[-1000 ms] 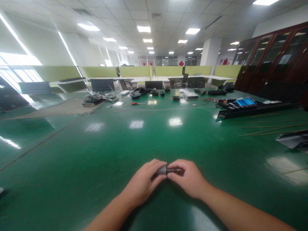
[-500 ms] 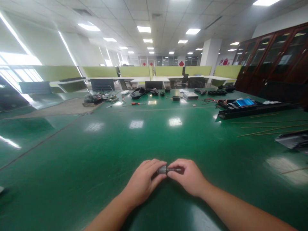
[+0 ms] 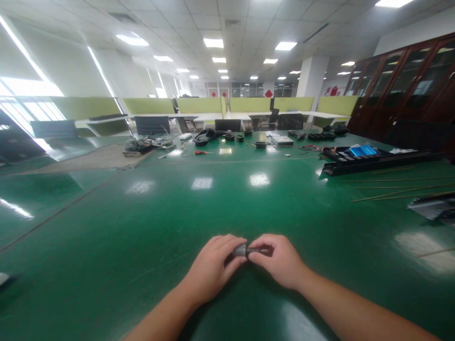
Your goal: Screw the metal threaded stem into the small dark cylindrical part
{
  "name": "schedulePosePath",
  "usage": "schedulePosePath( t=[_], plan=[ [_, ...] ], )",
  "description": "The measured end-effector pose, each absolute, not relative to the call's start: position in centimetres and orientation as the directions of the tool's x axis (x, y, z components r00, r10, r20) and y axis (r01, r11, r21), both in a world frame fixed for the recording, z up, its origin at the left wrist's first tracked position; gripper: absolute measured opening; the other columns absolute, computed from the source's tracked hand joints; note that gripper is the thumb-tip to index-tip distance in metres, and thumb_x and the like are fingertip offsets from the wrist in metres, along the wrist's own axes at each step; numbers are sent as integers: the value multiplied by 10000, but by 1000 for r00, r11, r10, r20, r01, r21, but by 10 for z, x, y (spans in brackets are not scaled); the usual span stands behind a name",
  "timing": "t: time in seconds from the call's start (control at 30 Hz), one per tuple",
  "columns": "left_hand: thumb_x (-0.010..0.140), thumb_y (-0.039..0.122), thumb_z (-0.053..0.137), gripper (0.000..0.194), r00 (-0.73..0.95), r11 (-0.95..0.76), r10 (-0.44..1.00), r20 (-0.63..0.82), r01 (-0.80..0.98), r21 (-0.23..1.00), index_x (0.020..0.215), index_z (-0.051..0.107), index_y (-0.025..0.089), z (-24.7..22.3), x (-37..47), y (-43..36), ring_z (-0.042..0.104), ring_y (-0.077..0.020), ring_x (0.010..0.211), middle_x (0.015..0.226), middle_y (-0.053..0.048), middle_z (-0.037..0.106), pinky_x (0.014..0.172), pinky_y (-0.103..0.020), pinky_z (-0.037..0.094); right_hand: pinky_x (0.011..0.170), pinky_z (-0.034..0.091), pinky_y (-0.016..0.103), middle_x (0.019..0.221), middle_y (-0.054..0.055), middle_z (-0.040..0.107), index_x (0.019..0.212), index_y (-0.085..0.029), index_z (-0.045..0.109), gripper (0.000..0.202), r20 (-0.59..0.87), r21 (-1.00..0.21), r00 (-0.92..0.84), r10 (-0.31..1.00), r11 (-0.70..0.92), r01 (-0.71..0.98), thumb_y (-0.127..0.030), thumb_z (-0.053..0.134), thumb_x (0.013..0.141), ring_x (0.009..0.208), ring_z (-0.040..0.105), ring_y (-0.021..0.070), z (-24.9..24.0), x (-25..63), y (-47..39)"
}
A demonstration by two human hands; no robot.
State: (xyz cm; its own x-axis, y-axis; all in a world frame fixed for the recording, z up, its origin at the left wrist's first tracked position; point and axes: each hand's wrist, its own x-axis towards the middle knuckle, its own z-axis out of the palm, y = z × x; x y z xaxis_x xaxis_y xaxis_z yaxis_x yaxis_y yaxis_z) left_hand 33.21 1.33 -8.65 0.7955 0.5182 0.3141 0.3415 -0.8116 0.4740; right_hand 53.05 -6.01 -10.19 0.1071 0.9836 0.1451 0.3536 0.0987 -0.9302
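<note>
Low over the green tabletop (image 3: 177,208), at the near middle, my two hands meet fingertip to fingertip. My left hand (image 3: 213,267) is closed around a grey metal cylinder (image 3: 240,250), whose right end shows between thumb and fingers. From that end a thin dark shaft (image 3: 261,251) extends to the right. My right hand (image 3: 279,260) pinches the shaft between thumb and index finger, close to the cylinder. The cylinder's left end is hidden inside my left hand, and its exact kind is too small to make out.
An orange-handled screwdriver (image 3: 201,152) lies toward the far side, with small black boxes (image 3: 260,145) behind. On the right are a long black channel (image 3: 373,162), thin rods (image 3: 401,188) and a dark metal part (image 3: 432,208). Electronic parts (image 3: 142,146) are piled at the far left.
Both hands keep the same hold on the cylinder and the shaft. The view has shifted very slightly; nothing else visibly differs.
</note>
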Motion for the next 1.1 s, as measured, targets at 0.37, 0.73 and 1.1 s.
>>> schedulePosePath(
  t=[0.37,0.73,1.1],
  plan=[
    [965,326,560,246,784,-814,522,336,338,473,1200,587,257,-89,330,14,601,-224,1021,1115,-44,665,908,-368,466,720,510,277,832,51,756,829,-172,774,107,135,-940,119,984,89,330,-228,724,752,776,684,197,-106,532,-59],
    [961,318,574,249,790,-811,517,330,329,484,1204,583,263,-88,331,14,590,-214,1039,1125,-35,657,925,-364,454,705,504,270,801,42,748,799,-164,753,104,90,-960,127,988,52,276,-217,754,709,732,675,187,-107,530,-58],
    [955,331,585,260,779,-813,521,349,329,480,1206,586,262,-90,329,14,591,-212,1039,1124,-39,657,927,-363,459,646,460,253,756,32,730,795,-167,749,110,80,-958,135,988,39,285,-258,738,734,674,628,164,-108,531,-59]
  ],
)
